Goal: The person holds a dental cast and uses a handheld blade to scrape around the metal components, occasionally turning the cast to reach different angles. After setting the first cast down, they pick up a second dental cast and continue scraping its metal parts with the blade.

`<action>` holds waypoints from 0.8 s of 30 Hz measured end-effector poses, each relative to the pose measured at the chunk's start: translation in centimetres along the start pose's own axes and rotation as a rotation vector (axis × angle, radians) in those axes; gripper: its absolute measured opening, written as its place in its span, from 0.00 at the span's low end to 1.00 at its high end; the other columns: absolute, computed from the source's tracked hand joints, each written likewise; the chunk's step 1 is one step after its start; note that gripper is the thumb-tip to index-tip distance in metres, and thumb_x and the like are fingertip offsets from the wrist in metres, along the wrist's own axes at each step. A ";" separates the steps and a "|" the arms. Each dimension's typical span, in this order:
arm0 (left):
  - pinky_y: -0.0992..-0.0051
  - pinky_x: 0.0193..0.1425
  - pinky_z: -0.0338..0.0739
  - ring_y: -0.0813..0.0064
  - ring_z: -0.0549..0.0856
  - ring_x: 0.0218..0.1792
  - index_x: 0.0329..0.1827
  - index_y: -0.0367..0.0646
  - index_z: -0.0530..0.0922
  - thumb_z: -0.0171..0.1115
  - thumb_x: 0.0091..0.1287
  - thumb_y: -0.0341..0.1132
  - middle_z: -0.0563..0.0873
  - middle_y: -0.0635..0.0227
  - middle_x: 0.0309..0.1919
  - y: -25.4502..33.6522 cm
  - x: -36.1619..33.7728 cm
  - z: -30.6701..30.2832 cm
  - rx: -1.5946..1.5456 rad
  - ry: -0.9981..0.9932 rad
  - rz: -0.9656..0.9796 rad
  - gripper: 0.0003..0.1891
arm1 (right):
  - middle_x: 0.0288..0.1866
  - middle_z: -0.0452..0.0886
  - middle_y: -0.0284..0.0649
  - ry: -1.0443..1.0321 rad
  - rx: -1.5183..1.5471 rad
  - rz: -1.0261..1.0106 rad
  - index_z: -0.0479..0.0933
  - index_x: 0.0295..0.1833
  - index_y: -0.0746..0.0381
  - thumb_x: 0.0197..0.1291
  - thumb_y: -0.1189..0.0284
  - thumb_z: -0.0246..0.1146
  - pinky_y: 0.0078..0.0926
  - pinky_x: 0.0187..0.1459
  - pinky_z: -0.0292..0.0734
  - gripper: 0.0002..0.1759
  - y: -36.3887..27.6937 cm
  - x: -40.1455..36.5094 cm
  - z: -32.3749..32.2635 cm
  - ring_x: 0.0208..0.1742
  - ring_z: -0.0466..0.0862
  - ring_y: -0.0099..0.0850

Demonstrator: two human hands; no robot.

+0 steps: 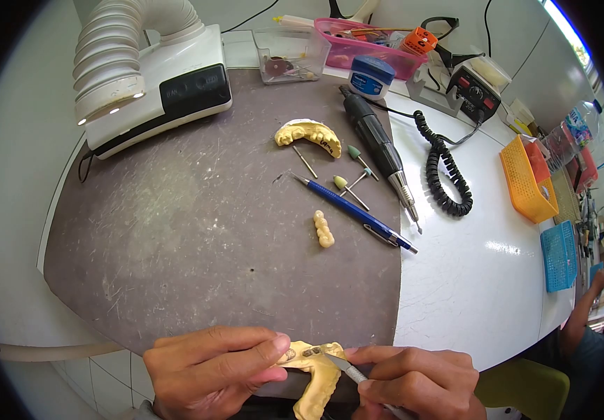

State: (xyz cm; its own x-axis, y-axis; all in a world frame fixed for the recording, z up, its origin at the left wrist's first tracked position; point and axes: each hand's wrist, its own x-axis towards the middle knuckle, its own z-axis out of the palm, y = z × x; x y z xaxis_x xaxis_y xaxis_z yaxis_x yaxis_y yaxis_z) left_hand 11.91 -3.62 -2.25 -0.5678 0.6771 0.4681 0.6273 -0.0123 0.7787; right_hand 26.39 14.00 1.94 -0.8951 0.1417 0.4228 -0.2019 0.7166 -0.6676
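Near the bottom edge, my left hand (214, 367) is closed on the left end of a yellow plaster dental model (319, 381). My right hand (417, 378) grips a metal-handled knife (354, 372), its blade tip touching the model beside dark marked spots. Above my hands lies a tooth-coloured dental bridge (322, 229), with a blue mechanical pencil (358, 212) to its right. Farther back sit a second, curved plaster model (309, 134) and several small grinding burs (340, 183). A black rotary handpiece (379, 143) rests to their right.
A white dust extractor (165, 91) with a ribbed hose stands back left. Behind are a clear tray (289, 59), pink basket (337, 50), blue-lidded jar (370, 78) and control box (477, 91). Orange (522, 185) and blue baskets (559, 257) stand right; another person's arm (582, 308) shows beyond.
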 end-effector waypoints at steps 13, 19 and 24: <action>0.76 0.34 0.89 0.67 0.93 0.32 0.45 0.38 0.88 0.78 0.59 0.32 0.91 0.51 0.34 0.0 0.0 0.0 -0.023 -0.007 -0.003 0.14 | 0.27 0.81 0.46 0.070 0.074 -0.018 0.75 0.31 0.67 0.56 0.83 0.70 0.37 0.42 0.91 0.09 0.3 -0.5 0.6 0.35 0.91 0.42; 0.76 0.34 0.89 0.67 0.93 0.32 0.45 0.39 0.88 0.78 0.60 0.33 0.91 0.51 0.34 -0.1 0.0 0.0 -0.024 -0.005 0.007 0.13 | 0.28 0.81 0.46 0.084 0.076 -0.006 0.75 0.31 0.66 0.56 0.83 0.70 0.34 0.41 0.91 0.09 0.3 -0.6 0.7 0.38 0.92 0.42; 0.76 0.34 0.89 0.66 0.93 0.33 0.45 0.38 0.88 0.78 0.60 0.32 0.91 0.51 0.35 0.0 0.0 -0.1 -0.014 -0.018 0.004 0.13 | 0.28 0.82 0.45 0.081 0.060 -0.002 0.75 0.31 0.66 0.54 0.83 0.71 0.32 0.39 0.90 0.10 0.4 -0.6 0.6 0.40 0.92 0.43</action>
State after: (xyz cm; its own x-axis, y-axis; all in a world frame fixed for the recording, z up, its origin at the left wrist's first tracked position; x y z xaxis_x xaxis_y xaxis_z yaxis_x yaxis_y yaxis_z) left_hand 11.81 -3.68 -2.20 -0.5560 0.6899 0.4635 0.6216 -0.0250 0.7829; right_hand 26.55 13.75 1.07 -0.8599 0.1966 0.4711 -0.2299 0.6749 -0.7012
